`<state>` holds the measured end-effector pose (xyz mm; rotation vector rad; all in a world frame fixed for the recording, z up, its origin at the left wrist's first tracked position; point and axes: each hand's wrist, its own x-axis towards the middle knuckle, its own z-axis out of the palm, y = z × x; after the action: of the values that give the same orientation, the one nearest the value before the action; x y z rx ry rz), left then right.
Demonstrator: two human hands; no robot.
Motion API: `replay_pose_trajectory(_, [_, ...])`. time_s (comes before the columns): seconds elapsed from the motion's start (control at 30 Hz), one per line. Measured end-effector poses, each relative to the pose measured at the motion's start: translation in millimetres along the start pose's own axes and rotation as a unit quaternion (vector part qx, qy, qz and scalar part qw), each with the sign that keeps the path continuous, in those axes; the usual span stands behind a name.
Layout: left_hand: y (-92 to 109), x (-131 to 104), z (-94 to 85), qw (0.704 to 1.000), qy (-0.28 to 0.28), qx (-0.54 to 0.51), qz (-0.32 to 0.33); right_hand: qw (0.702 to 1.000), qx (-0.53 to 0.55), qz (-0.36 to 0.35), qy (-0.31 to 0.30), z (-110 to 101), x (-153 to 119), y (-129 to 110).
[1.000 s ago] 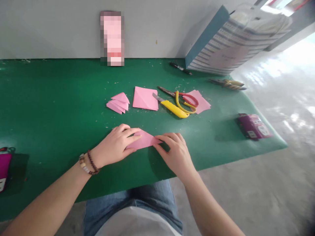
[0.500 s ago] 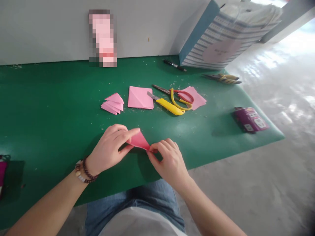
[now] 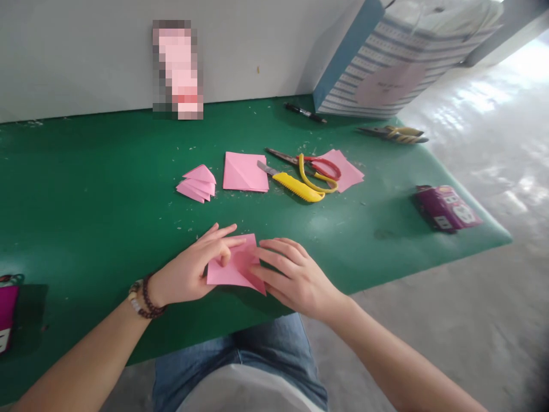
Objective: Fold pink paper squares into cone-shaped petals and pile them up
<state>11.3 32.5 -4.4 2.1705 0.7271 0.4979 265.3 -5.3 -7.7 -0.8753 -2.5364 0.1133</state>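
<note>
A square of pink paper [image 3: 235,269] lies opened out between my hands over the near part of the green table, its lower right corner tilting downward. My left hand [image 3: 186,269] grips the paper's left side, index finger across the top and the thumb mostly hidden. On the right edge, my right hand [image 3: 295,274] holds the sheet with curved fingers over it; its thumb is partly hidden below. Beyond them are several folded pink paper pieces [image 3: 198,184], a stack of pink squares [image 3: 244,174] and more pink sheets [image 3: 343,169].
Red-and-yellow-handled scissors [image 3: 315,166] and a yellow utility knife [image 3: 295,186] overlap near the sheets. Farther back are a black pen [image 3: 305,113], pliers [image 3: 397,134] and a striped paper bag [image 3: 377,74]. A purple packet [image 3: 448,209] sits near the right edge of the green table [image 3: 86,183].
The pink paper was folded into a triangle and now lies opened into a square. My right hand has shifted from pinching its corner to holding its right side.
</note>
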Motion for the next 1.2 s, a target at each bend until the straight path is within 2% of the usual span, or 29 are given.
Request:
replay_pose_trajectory(0.1, [3.3, -3.5, 1.2, 0.998, 0.006, 0.063, 0.021, 0.999, 0.012, -0.042, 0.023, 7.8, -1.0, 7.2])
replay_pose_trajectory(0.23, [10.6, -12.2, 6.8, 0.986, 0.033, 0.163, 0.017, 0.999, 0.049, -0.014, 0.003, 9.8, -2.3, 15.6])
replay_pose_trajectory(0.37, [18.1, -15.0, 13.7, 0.979, 0.086, 0.183, -0.023, 0.993, 0.118, 0.017, 0.010, 7.4, 0.8, 19.0])
replay_pose_trajectory(0.47, [23.7, -13.8, 18.1, 0.977, 0.122, 0.169, -0.048, 0.982, 0.169, 0.088, 0.016, 5.3, 7.5, 18.1])
replay_pose_trajectory(0.57, [27.3, -12.9, 23.4, 0.973, 0.140, 0.164, -0.082, 0.968, 0.158, 0.193, 0.009, 5.2, 15.5, 15.0])
replay_pose_trajectory(0.7, [25.6, -12.1, 30.1, 0.960, 0.167, 0.191, -0.115, 0.960, 0.123, 0.251, 0.001, 10.6, 22.0, 11.6])
replay_pose_trajectory(0.83, [22.8, -12.3, 33.0, 0.955, 0.160, 0.226, -0.111, 0.969, 0.094, 0.227, 0.002, 15.0, 25.0, 12.2])
replay_pose_trajectory(0.93, [23.3, -12.9, 34.1, 0.942, 0.161, 0.276, -0.102, 0.978, 0.078, 0.193, -0.025, 15.4, 27.6, 13.7])
replay_pose_trajectory(1.03, [24.6, -13.1, 35.2, 0.930, 0.153, 0.320, -0.091, 0.977, 0.075, 0.192, -0.045, 16.1, 29.1, 14.7])
replay_pose_trajectory(1.2, [26.9, -12.2, 34.8, 0.933, 0.122, 0.322, -0.100, 0.979, 0.068, 0.188, -0.034, 18.7, 28.9, 15.9])
